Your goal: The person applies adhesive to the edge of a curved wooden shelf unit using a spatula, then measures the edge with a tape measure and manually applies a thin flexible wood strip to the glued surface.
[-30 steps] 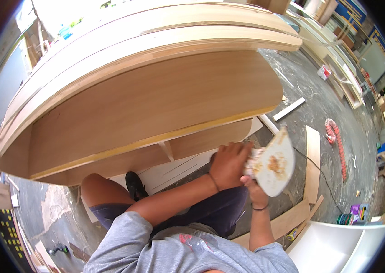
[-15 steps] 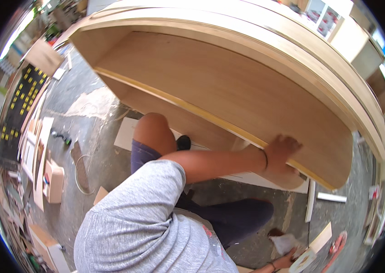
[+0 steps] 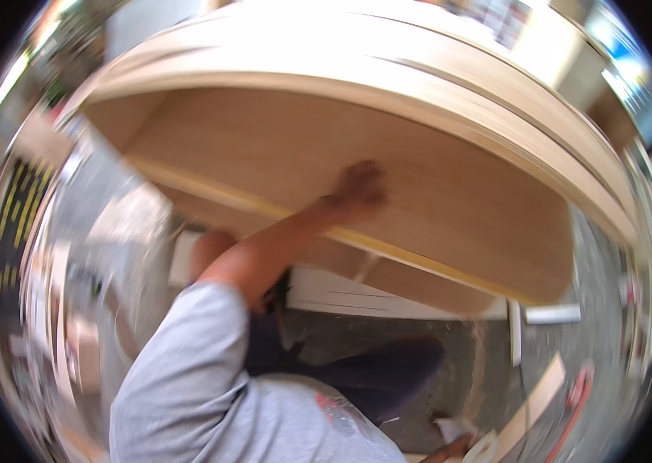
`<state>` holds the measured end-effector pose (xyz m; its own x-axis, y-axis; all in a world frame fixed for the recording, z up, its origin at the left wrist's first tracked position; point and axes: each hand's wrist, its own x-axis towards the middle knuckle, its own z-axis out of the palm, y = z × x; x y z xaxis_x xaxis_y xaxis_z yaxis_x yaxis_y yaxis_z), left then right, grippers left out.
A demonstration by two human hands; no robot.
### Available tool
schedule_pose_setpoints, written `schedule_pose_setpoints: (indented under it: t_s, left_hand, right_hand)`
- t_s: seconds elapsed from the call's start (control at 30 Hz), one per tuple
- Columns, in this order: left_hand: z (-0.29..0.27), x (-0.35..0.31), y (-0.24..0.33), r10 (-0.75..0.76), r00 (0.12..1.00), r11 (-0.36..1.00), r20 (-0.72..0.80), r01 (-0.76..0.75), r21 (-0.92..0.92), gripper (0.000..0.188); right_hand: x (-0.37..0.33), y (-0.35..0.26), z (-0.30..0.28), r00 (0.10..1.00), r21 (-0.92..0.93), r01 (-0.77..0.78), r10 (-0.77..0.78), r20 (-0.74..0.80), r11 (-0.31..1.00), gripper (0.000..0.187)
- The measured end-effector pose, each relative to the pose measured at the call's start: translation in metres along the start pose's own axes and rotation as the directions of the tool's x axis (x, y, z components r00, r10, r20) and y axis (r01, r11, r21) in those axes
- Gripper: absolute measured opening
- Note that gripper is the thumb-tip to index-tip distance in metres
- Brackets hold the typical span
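My left hand (image 3: pixel 360 185) is reached out over the inner face of a large pale wooden cabinet (image 3: pixel 449 197), past its yellowish front edge strip (image 3: pixel 418 262). Motion smears its fingers, so neither their pose nor contact with the wood can be made out. At the lower right, my right hand (image 3: pixel 458 447) is low down beside a pale round roll (image 3: pixel 483 447) and a wooden strip (image 3: pixel 532 405). The fingers there are too small and blurred to show whether they grip anything.
White boards (image 3: pixel 387 301) lie on the grey floor beneath the cabinet. Short white strips (image 3: pixel 553 314) and a red tool-like thing (image 3: pixel 577 393) lie to the right. Leftward are a black panel with yellow marks (image 3: pixel 13 224) and several wood offcuts. My bent legs (image 3: pixel 380 370) are close below the cabinet.
My left hand has moved left and up from the edge strip near the cabinet's right end, over its inner face. My right hand stays low at the lower right. The view has shifted and blurred.
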<state>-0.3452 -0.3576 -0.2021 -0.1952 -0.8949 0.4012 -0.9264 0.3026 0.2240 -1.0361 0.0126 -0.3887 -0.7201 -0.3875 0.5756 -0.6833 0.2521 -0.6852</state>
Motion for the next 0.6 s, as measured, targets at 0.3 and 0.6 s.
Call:
schedule_pose_setpoints:
  t_s: [0.3,0.6]
  left_hand:
    - [-0.047,-0.016,0.013,-0.061,0.995,0.998,0.079,0.06,0.022,0.05]
    - [-0.054,-0.012,0.017,-0.089,0.989,0.996,0.117,0.084,0.042,0.047]
  right_hand:
    - [-0.012,-0.057,-0.017,0.859,-0.193,-0.447,0.479,0.179,0.873,0.062]
    - [-0.082,-0.02,-0.033,0.873,-0.149,-0.484,0.488,-0.008,0.863,0.068]
